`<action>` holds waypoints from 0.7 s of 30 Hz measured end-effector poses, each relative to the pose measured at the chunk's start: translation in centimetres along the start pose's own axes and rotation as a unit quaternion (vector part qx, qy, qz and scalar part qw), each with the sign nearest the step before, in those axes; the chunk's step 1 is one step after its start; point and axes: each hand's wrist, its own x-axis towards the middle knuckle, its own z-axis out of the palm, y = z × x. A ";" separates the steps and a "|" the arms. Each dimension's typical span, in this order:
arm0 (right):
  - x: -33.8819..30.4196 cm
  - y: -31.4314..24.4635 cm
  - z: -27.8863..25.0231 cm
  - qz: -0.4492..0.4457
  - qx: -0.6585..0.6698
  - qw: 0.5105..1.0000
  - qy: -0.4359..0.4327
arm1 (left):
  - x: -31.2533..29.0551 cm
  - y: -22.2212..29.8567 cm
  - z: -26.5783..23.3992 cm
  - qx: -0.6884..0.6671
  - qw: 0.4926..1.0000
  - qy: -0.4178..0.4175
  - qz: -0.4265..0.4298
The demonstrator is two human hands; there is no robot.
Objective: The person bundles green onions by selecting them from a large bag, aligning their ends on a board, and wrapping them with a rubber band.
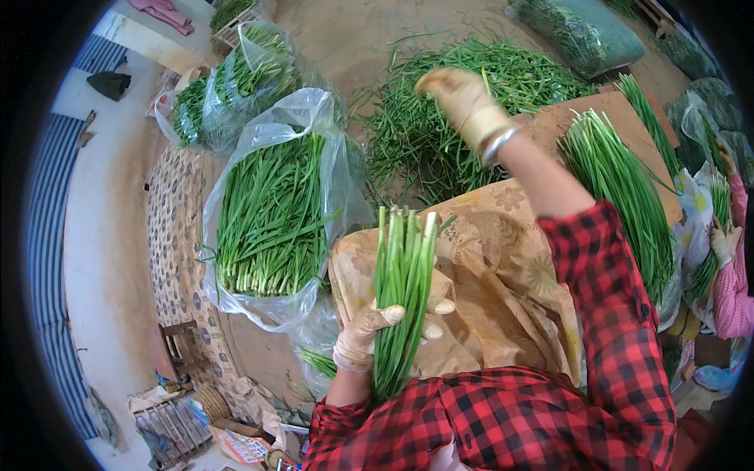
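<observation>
Across my lap, a bunch of garlic chives [400, 306] stands with its pale cut ends pointing away from me. My left hand [367, 334], in a cream glove, is wrapped round it, thumb in front and fingertips showing on the right side. My right hand [467, 106], gloved too and with a silver bangle at the wrist, is stretched out over a heap of loose green leaves [424, 141] on the floor. Motion smears its fingers, so I cannot make out anything in them. A brown patterned cloth [495, 275] covers my knees.
Left of me stands a clear plastic bag [294, 302] packed with chives, another filled bag [243, 86] behind it. More chives [616, 188] lie on a brown board [565, 118] at right. Beyond, a co-worker's gloved hand [724, 243] holds a bunch. A stuffed bag [589, 35] lies far back.
</observation>
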 end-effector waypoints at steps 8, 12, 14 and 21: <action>-11.1 -0.6 0.8 0.391 0.359 0.783 -0.325 | 1.9 0.6 -1.5 -0.056 0.997 -0.030 0.042; -11.8 -3.3 1.4 0.230 0.216 0.856 -0.409 | 1.6 0.2 -1.5 -0.027 0.998 -0.008 0.059; -10.3 -4.9 0.1 0.238 0.087 0.829 -0.499 | 1.1 -0.2 -1.1 0.027 0.996 0.021 0.077; -6.9 -8.0 -3.9 0.184 0.213 0.855 -0.435 | 0.1 -0.6 -1.0 -0.027 0.993 0.031 0.113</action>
